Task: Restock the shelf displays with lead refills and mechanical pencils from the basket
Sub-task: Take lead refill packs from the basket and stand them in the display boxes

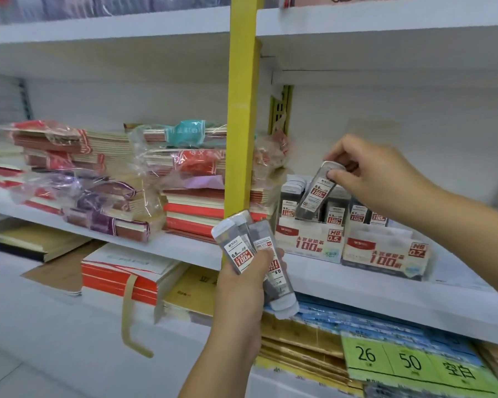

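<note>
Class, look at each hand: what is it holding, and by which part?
The right hand pinches one lead refill case by its top cap. The left hand grips a bunch of refill cases around their middles.

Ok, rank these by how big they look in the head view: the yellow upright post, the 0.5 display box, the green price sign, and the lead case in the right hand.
1. yellow upright post
2. green price sign, though it looks enlarged by nearness to the camera
3. 0.5 display box
4. lead case held by the right hand

Both hands (365,168) raised, fingers (332,154) pinched
</note>
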`<state>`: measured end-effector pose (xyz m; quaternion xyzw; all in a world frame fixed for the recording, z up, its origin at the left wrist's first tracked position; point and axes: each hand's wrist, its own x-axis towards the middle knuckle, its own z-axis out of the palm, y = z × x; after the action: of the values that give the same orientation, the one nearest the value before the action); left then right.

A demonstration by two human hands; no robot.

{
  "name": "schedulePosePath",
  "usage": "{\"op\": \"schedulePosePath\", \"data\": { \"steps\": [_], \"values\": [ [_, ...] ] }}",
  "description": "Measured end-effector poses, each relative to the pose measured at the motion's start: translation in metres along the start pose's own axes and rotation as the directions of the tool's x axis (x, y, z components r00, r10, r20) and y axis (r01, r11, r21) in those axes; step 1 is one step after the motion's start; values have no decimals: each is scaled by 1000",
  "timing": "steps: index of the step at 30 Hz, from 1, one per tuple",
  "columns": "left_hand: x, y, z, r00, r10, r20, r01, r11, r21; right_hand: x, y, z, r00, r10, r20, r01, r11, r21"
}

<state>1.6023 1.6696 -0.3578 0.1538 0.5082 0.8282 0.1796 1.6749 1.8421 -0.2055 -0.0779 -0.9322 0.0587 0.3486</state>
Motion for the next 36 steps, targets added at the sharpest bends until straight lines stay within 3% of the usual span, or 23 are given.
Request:
{"op": "schedulePosePath", "data": {
  "steps": [7,11,16,18,20,22,24,27,30,33,36],
  "values": [
    [6,-3,-1,1000,7,-4,-8,999,-38,21,-13,24,998,-67,-14,67,998,-5],
    [5,-4,-2,1000,0,23,1,999,-42,27,-15,42,996,-62,61,66,996,-66],
    [2,-2,-7,996,-45,82,52,995,-81,14,-11,56,991,-129,21,128,927,-353],
    [-1,0,-9,992,-58,108,68,994,-87,6,-11,55,995,-101,-1,93,917,-388],
    [-2,0,-11,990,-64,127,76,993,-92,-14,-16,51,998,-40,-45,29,973,-228],
    [-5,2,-12,987,-66,148,82,991,-109,-48,-24,49,999,17,-45,-14,998,65],
    [-9,4,-11,984,-79,163,102,985,-138,-85,-33,53,995,82,61,-96,957,274],
    [-17,3,-6,979,-109,172,131,984,-124,-122,-44,72,957,167,238,-263,846,463],
    [-24,-1,0,976,-127,179,146,985,-93,-135,-47,85,916,313,252,-401,666,629],
    [-27,-4,0,977,-123,174,141,985,-99,-141,-43,85,873,381,306,-477,532,699],
    [-30,-4,-1,975,-118,190,137,986,-92,-147,-39,82,845,398,358,-521,460,719]
  ]
}}
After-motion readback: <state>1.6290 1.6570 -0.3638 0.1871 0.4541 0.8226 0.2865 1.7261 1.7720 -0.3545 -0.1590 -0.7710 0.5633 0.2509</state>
